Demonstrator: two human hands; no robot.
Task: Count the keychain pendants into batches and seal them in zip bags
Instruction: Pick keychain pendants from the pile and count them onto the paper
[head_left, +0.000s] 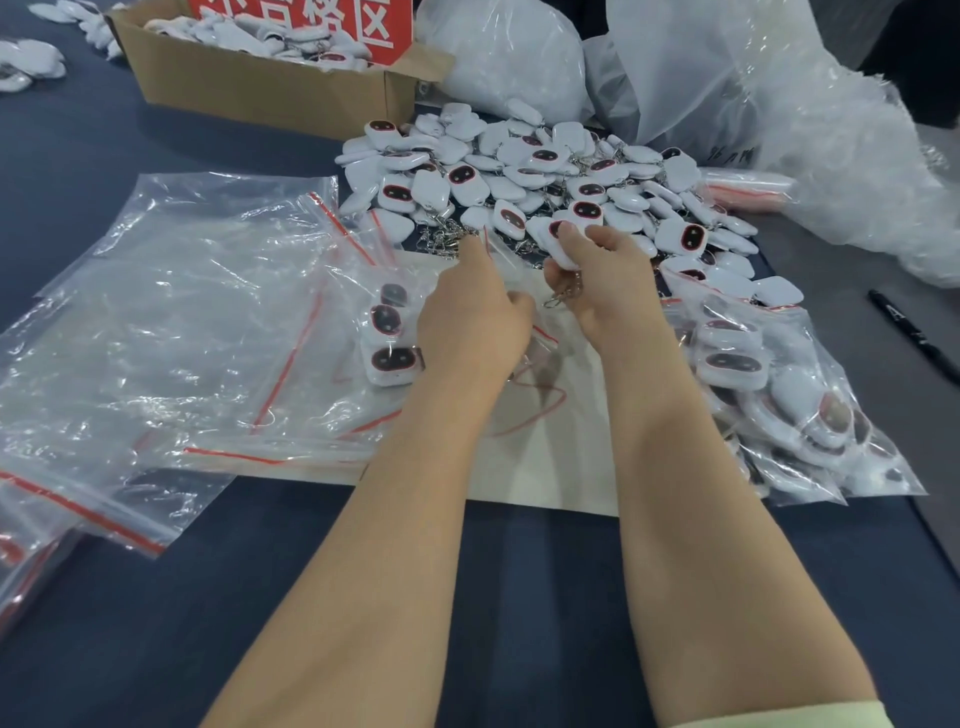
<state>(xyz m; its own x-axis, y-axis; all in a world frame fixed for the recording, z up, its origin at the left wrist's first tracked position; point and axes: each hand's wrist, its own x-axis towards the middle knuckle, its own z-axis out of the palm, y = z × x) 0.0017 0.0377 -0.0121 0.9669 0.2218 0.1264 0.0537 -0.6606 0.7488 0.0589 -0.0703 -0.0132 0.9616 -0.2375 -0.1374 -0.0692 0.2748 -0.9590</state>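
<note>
A heap of white keychain pendants (545, 171) with dark red-rimmed faces lies on the dark table beyond my hands. My right hand (597, 280) grips a few pendants (558, 239), their metal clasps dangling below my fingers. My left hand (472, 317) pinches the mouth of a clear zip bag (395, 332) that holds several pendants and lies on a white sheet. A filled zip bag (779, 395) lies to the right of my right forearm.
Empty zip bags with red seal strips (182, 322) are spread at the left. A cardboard box (249, 78) of pendants with a red sign stands at the back left. Big crumpled plastic bags (753, 104) fill the back right. A black marker (914, 332) lies at the right.
</note>
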